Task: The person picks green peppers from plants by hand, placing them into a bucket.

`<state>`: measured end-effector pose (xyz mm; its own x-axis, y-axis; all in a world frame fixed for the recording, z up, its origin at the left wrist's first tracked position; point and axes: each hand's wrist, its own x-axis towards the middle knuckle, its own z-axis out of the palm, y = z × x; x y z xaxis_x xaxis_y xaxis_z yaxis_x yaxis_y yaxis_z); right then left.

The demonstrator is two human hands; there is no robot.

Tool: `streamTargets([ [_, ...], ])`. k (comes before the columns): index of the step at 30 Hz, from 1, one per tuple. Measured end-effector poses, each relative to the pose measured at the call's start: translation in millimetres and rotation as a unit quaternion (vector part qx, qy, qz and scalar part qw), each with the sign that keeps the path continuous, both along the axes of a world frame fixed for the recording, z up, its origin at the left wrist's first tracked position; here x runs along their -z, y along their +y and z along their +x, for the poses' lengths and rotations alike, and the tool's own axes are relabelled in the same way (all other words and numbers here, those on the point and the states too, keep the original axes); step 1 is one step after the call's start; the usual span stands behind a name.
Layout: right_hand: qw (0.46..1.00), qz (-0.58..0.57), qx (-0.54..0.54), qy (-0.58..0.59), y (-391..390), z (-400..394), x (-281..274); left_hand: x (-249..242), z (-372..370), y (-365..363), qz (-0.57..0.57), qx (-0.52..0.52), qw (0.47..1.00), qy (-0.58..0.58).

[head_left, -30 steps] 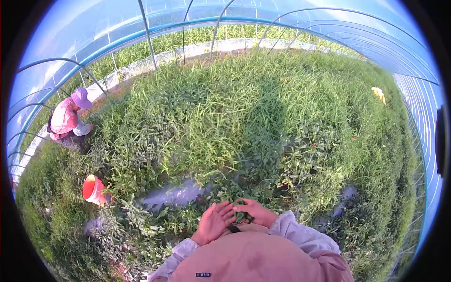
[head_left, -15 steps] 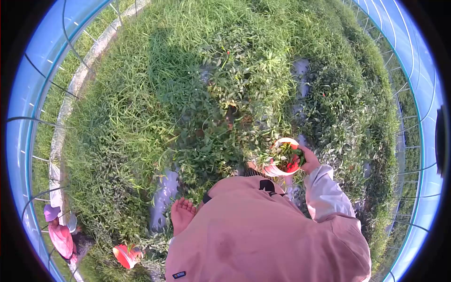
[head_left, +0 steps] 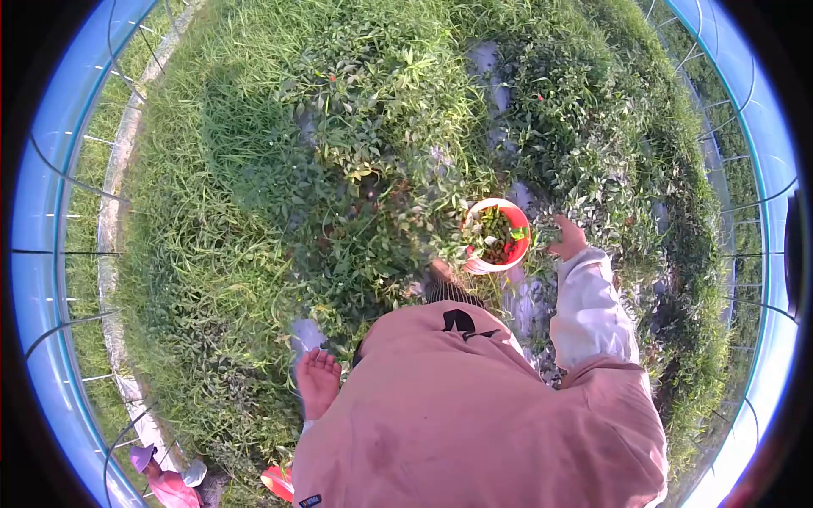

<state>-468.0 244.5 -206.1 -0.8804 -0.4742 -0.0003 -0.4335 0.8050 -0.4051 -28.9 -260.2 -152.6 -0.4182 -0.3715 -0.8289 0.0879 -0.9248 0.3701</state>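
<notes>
A red bucket (head_left: 525,224) with a pale outside stands among the plants in front of my legs. In it lie small dark green and brownish pieces, a few bright red and green ones that look like peppers, and something white. Just right of its rim is my right hand (head_left: 569,238), apart from the bucket, with fingers spread and nothing seen in them. My left hand (head_left: 319,378) hangs beside my body, palm up, fingers loosely bent and apart, holding nothing.
Leafy plants (head_left: 364,85) and tall grass surround me, with strips of pale ground sheet (head_left: 500,85) between rows. At lower left are a person in pink (head_left: 174,489) and another red bucket (head_left: 278,481). Hoops and blue plastic form the tunnel sides.
My right hand has moved off the bucket's rim to its right. The view has shifted, so the bucket appears further up and left, and the person at lower left sits lower.
</notes>
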Motion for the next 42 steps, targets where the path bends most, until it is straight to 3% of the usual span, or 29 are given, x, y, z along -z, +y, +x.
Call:
streamTargets([
  [2,0.999,0.028,0.029,0.008,6,2,16,7,-2,2,0.011,0.016,1.000,-0.015],
  [3,0.918,-0.177,0.298,-0.192,5,-1,32,10,-2,2,0.010,0.016,1.000,-0.015],
  [4,0.691,-0.353,0.517,-0.361,-3,-1,33,11,-2,4,0.014,0.027,0.999,-0.016],
  [8,0.667,-0.316,0.524,-0.425,-29,56,23,18,3,7,0.020,0.035,0.999,-0.016],
  [12,0.681,-0.222,0.459,-0.525,-48,113,35,31,10,2,0.029,0.019,0.999,0.012],
  [17,0.733,-0.165,0.336,-0.567,-72,167,-20,58,12,-10,0.046,0.039,0.998,-0.009],
  [23,0.731,-0.116,0.377,-0.557,-32,193,-27,95,19,-44,0.047,0.004,0.999,-0.006],
  [26,0.728,-0.073,0.380,-0.565,-23,183,-17,100,43,-54,0.004,-0.032,0.998,0.054],
  [30,0.756,-0.035,0.337,-0.560,-39,144,15,108,84,-39,-0.009,-0.105,0.994,-0.032],
  [31,0.737,-0.079,0.269,-0.615,-38,127,30,117,97,-32,-0.009,-0.118,0.991,-0.056],
  [32,0.795,-0.052,0.195,-0.572,-49,118,32,126,109,-22,-0.008,-0.128,0.988,-0.083],
  [34,0.799,-0.111,0.223,-0.547,-82,106,17,131,117,5,-0.001,-0.148,0.983,-0.109],
  [38,0.804,-0.150,0.130,-0.561,-100,84,-5,142,83,55,0.004,-0.134,0.981,-0.140],
  [40,0.801,-0.182,0.095,-0.562,-71,74,16,152,43,83,-0.001,-0.147,0.979,-0.138],
  [42,0.802,-0.151,0.050,-0.575,-28,63,43,161,5,113,-0.027,-0.090,0.994,-0.061],
])
